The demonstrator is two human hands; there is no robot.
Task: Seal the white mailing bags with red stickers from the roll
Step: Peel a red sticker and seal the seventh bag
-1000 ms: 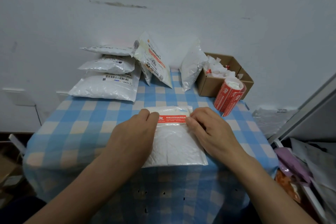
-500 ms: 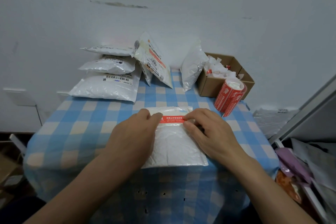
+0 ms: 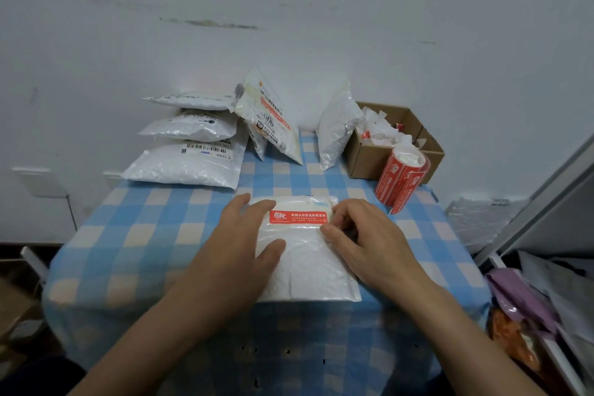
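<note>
A white mailing bag (image 3: 308, 267) lies flat on the blue checked table in front of me. A red sticker (image 3: 299, 216) sits across its folded top flap. My left hand (image 3: 239, 244) lies flat on the bag's left side, fingers spread, thumb on the bag below the sticker. My right hand (image 3: 360, 235) rests at the bag's right edge, its curled fingertips touching the sticker's right end. The red sticker roll (image 3: 401, 182) stands at the right, beside the cardboard box.
Several white filled bags (image 3: 189, 145) are stacked at the back left, with a printed pouch (image 3: 271, 119) and another white bag (image 3: 337, 128) leaning behind. A cardboard box (image 3: 366, 154) of paper scraps is at the back right. Clutter lies right of the table (image 3: 144, 228).
My left hand slid left off the sticker, uncovering its left end, and its thumb moved onto the bag. My right hand stayed at the sticker's right end.
</note>
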